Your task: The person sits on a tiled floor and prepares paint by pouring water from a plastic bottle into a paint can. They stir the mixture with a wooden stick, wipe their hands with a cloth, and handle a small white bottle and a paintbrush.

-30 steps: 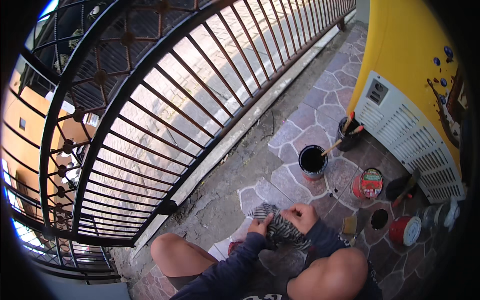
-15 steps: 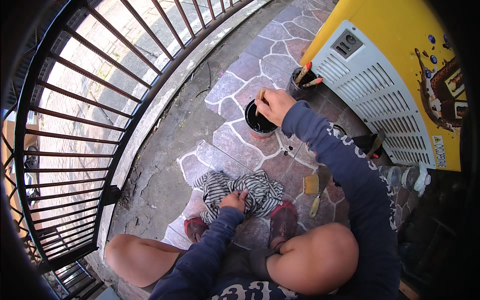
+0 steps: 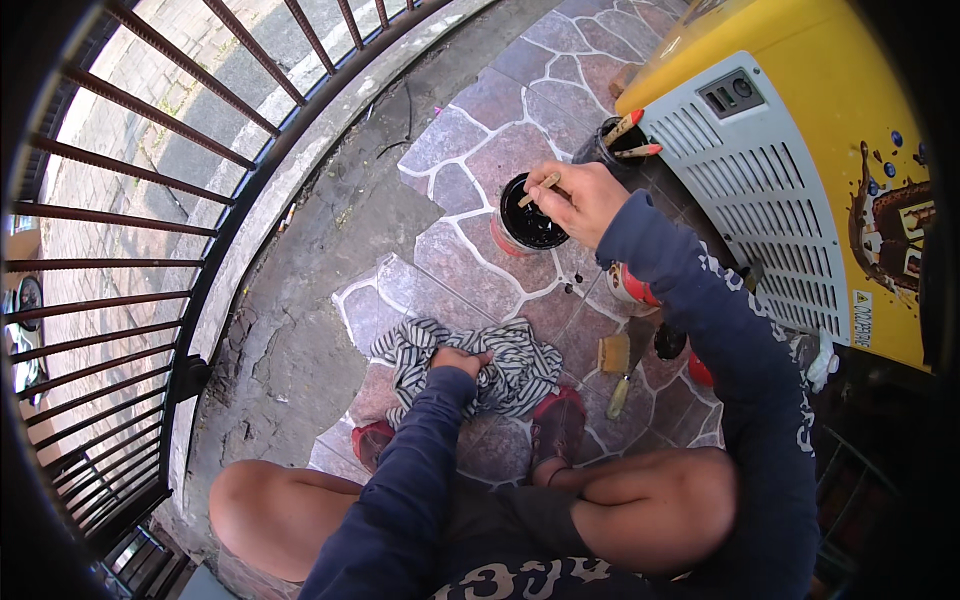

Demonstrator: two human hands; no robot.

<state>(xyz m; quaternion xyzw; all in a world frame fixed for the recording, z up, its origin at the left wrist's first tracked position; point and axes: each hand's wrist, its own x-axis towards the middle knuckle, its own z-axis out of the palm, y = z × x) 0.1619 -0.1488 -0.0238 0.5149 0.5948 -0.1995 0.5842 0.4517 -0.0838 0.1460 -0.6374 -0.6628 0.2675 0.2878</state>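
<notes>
Pinched in the fingers of my right hand (image 3: 583,197) is a short, thin wooden stick (image 3: 541,189). Its lower end slants over the mouth of a small can (image 3: 511,242) filled with glossy black paint (image 3: 540,232). I cannot tell whether the tip touches the paint. Low in front of me, my left hand (image 3: 460,361) is closed on a crumpled black-and-white striped cloth (image 3: 522,372), fingers partly hidden in its folds. The cloth lies on the tiles just ahead of my shoes (image 3: 557,430).
Beyond my right hand, a dark container (image 3: 588,152) holds red-tipped brushes (image 3: 627,128). Right of the cloth lies a flat paintbrush (image 3: 615,354); near it stand a red-and-white can (image 3: 628,286) and a round black-coated piece (image 3: 670,342). A yellow machine (image 3: 760,110) borders the right, a barred fence (image 3: 150,262) the left.
The stick has tipped from nearly upright to a slant, and my right hand has shifted right of the paint can. My left hand sits deeper in the cloth. The whole view has shifted slightly.
</notes>
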